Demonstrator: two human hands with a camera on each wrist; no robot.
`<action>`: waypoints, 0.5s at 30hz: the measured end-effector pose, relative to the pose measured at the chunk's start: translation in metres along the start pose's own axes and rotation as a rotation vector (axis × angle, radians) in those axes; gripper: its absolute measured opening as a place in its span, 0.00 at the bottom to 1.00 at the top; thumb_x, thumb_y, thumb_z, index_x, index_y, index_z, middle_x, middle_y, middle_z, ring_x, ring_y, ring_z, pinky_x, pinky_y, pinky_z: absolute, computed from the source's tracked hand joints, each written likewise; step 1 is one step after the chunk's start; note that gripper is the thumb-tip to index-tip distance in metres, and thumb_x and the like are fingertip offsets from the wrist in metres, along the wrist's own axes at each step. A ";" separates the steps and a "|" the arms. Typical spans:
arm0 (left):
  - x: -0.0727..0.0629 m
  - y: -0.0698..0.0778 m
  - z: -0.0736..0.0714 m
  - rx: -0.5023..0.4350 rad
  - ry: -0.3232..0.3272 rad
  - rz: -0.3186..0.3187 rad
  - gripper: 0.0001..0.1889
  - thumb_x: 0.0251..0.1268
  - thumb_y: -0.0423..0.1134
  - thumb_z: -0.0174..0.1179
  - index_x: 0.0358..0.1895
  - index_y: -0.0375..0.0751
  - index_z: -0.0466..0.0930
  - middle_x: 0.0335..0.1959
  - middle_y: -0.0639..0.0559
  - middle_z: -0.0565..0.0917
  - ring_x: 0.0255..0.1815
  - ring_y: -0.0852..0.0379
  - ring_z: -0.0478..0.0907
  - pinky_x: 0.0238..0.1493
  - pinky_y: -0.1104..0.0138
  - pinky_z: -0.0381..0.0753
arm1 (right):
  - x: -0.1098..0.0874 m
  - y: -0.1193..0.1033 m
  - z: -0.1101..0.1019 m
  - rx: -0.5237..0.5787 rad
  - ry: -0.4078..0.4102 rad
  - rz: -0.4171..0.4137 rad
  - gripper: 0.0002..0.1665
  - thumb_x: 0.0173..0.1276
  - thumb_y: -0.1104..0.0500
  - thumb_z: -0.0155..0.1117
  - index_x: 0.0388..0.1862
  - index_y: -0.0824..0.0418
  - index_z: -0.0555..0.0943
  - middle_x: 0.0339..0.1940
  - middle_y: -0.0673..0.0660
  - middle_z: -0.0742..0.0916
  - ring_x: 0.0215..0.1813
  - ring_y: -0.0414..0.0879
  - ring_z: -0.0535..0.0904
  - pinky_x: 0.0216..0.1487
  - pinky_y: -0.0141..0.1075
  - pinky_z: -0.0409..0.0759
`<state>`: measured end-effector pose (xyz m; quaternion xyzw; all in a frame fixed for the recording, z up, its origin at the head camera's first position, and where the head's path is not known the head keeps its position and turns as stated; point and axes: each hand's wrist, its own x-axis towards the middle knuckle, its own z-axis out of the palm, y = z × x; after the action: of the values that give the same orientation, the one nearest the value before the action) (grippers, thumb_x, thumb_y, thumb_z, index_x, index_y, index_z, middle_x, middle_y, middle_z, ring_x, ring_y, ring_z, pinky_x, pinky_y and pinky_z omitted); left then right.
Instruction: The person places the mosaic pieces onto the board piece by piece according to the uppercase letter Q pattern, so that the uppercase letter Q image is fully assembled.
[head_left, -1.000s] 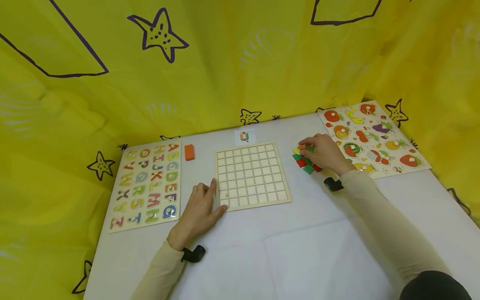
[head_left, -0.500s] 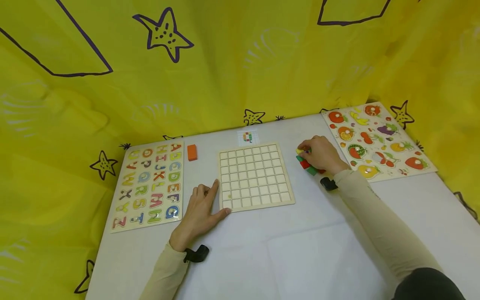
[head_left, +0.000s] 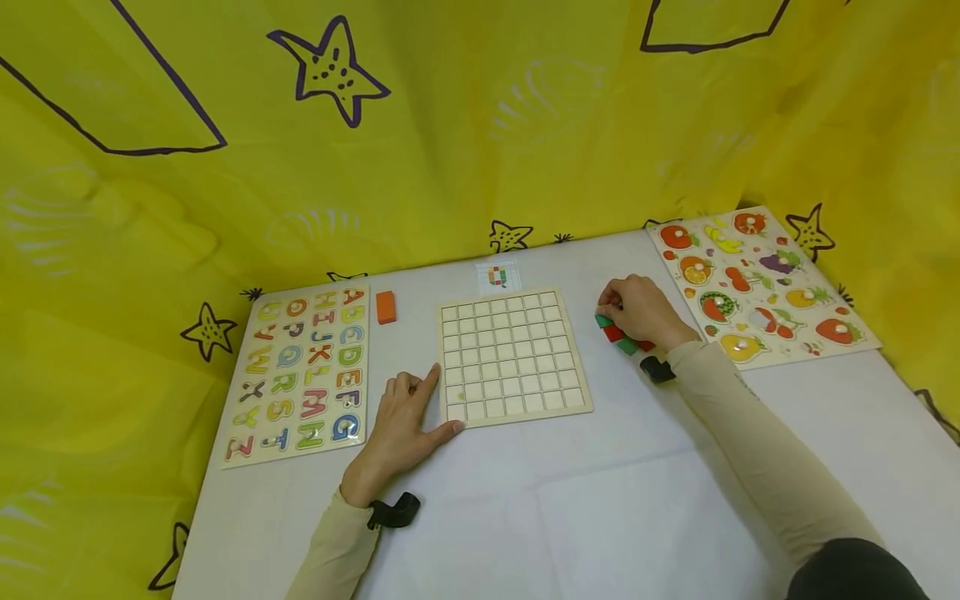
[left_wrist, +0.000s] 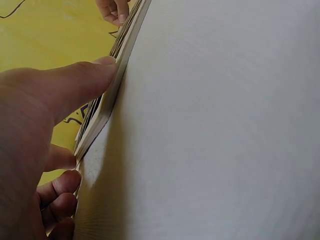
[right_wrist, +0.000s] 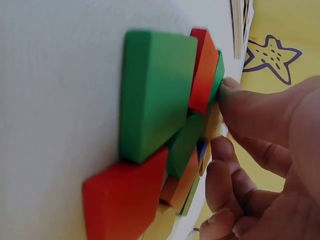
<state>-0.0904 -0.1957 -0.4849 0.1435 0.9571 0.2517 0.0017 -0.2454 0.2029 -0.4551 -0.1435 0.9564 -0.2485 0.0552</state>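
My left hand (head_left: 401, 425) touches the near-left corner of a wooden grid board (head_left: 516, 354). Its thumb (left_wrist: 87, 82) lies along the near edge, the index finger stretches to the left edge, and the other fingers are curled. To the right of the board, my right hand (head_left: 641, 310) reaches into a small pile of coloured wooden blocks. Its thumb tip touches a small green block (right_wrist: 218, 75), close to a yellowish block (right_wrist: 212, 122); the index fingertip is hidden, so a grip cannot be confirmed. Nearer the camera lie a large green block (right_wrist: 170, 82) and a red block (right_wrist: 125, 200).
An alphabet puzzle board (head_left: 300, 375) lies at the left, with an orange block (head_left: 386, 307) beside it. A fruit puzzle board (head_left: 761, 287) lies at the back right. Behind the grid board is a small pattern card (head_left: 498, 276). A yellow curtain (head_left: 450, 125) borders the white table.
My right hand has moved slightly left over the pile, and the yellow piece seen at its fingertips is now hidden in the head view. My left hand stays at the board's corner.
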 end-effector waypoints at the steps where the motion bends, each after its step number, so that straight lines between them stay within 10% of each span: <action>1: 0.000 0.000 0.000 0.002 0.001 0.001 0.50 0.61 0.56 0.75 0.81 0.35 0.64 0.51 0.40 0.72 0.50 0.47 0.63 0.51 0.58 0.63 | 0.000 0.000 0.000 0.001 0.000 0.001 0.09 0.76 0.60 0.68 0.43 0.68 0.85 0.41 0.66 0.84 0.46 0.60 0.77 0.53 0.54 0.74; 15: 0.000 -0.001 0.001 -0.029 0.002 -0.020 0.50 0.59 0.55 0.76 0.81 0.37 0.65 0.51 0.40 0.72 0.51 0.46 0.64 0.52 0.56 0.63 | -0.002 0.008 -0.013 0.071 -0.104 -0.051 0.12 0.74 0.69 0.66 0.54 0.71 0.84 0.46 0.67 0.88 0.48 0.58 0.82 0.55 0.53 0.79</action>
<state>-0.0906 -0.1963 -0.4866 0.1335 0.9548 0.2655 0.0055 -0.2479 0.2165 -0.4479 -0.1787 0.9388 -0.2755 0.1035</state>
